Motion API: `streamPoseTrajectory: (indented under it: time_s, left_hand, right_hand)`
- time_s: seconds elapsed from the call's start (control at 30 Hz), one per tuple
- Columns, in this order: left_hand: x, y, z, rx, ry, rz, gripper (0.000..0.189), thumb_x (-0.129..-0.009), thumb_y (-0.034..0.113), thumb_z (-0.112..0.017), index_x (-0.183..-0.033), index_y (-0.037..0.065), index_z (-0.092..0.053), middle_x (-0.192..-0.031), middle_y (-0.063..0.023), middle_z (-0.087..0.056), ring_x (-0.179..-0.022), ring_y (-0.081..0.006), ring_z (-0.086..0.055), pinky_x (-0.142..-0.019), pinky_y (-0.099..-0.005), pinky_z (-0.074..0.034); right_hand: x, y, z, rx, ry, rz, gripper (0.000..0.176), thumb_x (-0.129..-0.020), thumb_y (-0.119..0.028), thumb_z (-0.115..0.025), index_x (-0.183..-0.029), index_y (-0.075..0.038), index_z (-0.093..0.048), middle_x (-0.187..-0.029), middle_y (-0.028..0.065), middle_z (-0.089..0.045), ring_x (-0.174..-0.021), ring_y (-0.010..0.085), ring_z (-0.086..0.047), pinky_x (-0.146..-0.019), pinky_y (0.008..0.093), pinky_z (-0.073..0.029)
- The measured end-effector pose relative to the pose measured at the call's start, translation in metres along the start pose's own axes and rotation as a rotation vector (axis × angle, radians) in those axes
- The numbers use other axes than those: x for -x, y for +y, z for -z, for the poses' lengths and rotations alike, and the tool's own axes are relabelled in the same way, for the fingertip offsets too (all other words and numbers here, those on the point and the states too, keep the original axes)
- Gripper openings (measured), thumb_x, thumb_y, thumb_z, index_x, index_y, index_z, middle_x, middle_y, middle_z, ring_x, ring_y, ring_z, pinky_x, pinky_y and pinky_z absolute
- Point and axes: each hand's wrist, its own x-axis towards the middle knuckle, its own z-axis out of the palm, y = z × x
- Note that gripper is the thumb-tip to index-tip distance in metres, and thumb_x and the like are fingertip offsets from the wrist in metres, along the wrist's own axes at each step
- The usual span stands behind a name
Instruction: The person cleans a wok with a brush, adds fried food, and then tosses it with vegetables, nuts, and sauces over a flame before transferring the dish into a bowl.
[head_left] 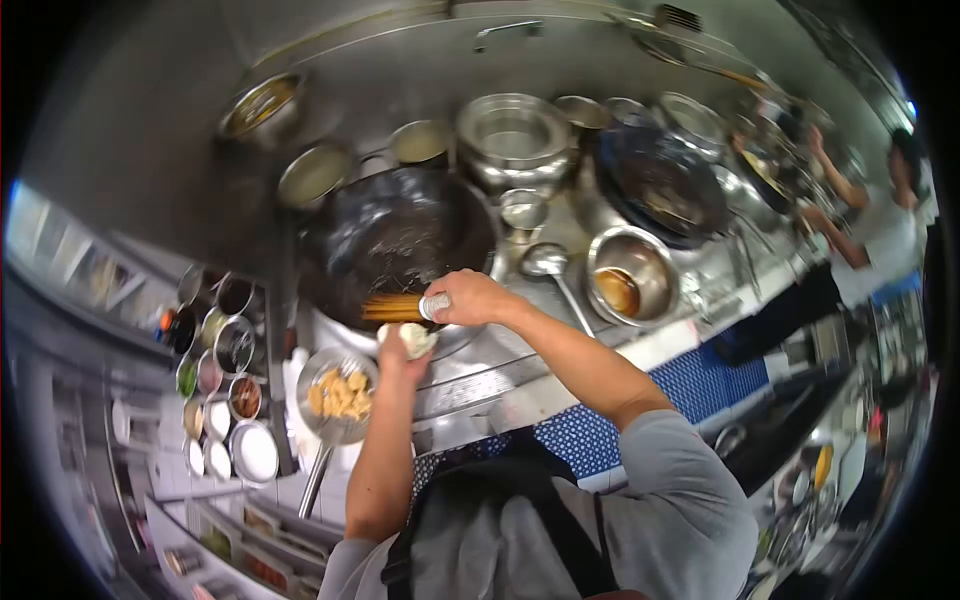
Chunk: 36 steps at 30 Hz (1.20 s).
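My right hand [468, 297] grips the wrapped end of a bamboo brush [392, 307], whose bristles point left over the near edge of a large dark wok [370, 225]. Just below it, my left hand [403, 350] is closed around a crumpled white cloth [418, 341]. Some liquid glistens in the bottom of the wok. Beside my left forearm, a perforated ladle [340, 435] holds golden fried pieces [342, 394].
Seasoning tins [254, 452] stand at the left. Behind the wok are metal pots [512, 135]. A ladle [546, 260], a steel bowl [662, 268] and a second wok [665, 185] lie to the right, where a co-worker [880, 230] stands.
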Motion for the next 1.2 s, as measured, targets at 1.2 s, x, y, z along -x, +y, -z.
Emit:
streamPoseTrajectory:
  time_s: [1.2]
  left_hand:
    - [0.132,0.03,-0.036,-0.879,0.258,-0.973,0.029,-0.083,0.011,-0.064,-0.103,-0.006,-0.052,-0.091,-0.0156,-0.064,-0.078,-0.0232,-0.063,-0.074,-0.0367,-0.051]
  right_hand:
    - [0.072,-0.043,-0.09,-0.498,0.541,-0.258,0.049,-0.086,-0.031,-0.071,-0.128,-0.006,-0.064,-0.119,0.0192,-0.068,-0.106,0.0348,-0.067,-0.093,0.0388,-0.051]
